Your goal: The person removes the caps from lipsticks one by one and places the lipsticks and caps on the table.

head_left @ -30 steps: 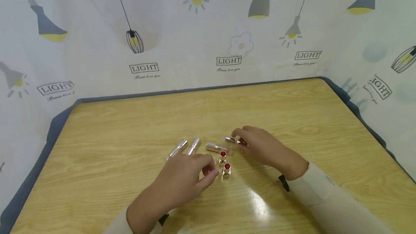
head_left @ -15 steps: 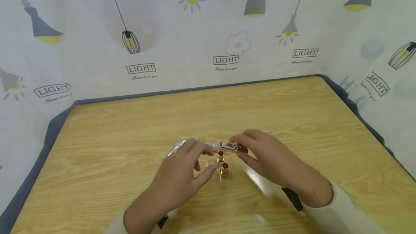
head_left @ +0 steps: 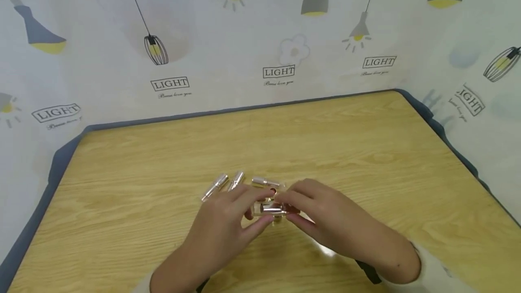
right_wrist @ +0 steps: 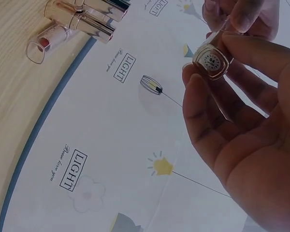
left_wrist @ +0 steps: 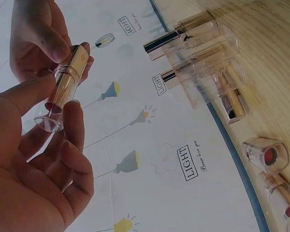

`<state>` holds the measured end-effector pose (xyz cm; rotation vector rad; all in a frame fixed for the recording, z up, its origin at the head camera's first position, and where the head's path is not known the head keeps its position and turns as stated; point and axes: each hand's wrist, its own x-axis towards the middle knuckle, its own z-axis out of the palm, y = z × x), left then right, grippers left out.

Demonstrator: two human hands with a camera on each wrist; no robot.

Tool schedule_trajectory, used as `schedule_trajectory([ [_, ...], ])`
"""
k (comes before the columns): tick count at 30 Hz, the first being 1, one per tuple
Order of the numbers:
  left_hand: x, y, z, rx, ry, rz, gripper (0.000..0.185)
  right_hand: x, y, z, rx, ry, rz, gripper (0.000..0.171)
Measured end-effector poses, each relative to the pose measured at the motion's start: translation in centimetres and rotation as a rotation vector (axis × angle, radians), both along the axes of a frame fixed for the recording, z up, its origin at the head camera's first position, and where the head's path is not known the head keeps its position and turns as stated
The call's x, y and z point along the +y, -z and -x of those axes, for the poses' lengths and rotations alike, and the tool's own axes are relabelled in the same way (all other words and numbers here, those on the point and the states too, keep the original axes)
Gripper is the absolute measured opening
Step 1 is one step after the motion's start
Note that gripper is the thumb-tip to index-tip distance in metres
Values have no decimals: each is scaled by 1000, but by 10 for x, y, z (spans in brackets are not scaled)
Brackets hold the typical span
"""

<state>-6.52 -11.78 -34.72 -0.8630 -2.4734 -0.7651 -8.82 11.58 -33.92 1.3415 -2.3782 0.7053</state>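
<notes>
A lipstick (head_left: 270,208) with a clear cap and a shiny metallic middle lies level between both hands, above the table. My right hand (head_left: 338,220) pinches its base end; the right wrist view shows a round label (right_wrist: 212,62) on that base. At the cap end, my left hand (head_left: 225,223) holds the tube between thumb and fingers, also seen from the side as the left hand (left_wrist: 34,164) in the left wrist view. Just behind the held tube stands an upright lipstick (head_left: 273,191) with a red top, partly covered by the fingers.
Several more lipsticks lie beyond the hands: a silvery one (head_left: 215,186), another beside it (head_left: 236,180), and one lying sideways (head_left: 265,181). Two with red tops (left_wrist: 268,155) appear in the left wrist view. A printed cloth (head_left: 228,58) rises behind the wooden table (head_left: 163,157).
My right hand has brought a lipstick from the table toward me and leftward to my left hand. The left fingers spread, then came onto its cap end. The view has shifted slightly.
</notes>
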Motion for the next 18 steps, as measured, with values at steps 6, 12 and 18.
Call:
schedule_trajectory([
  [6,1,1,-1,16,-25,78,27,1,0,-1,-37,24,-34,34],
  [12,2,4,0,-11,-23,157,23,1,1,-1,-81,46,-90,26],
  [18,3,6,-2,-27,-4,190,24,2,2,-3,-118,79,-168,22],
])
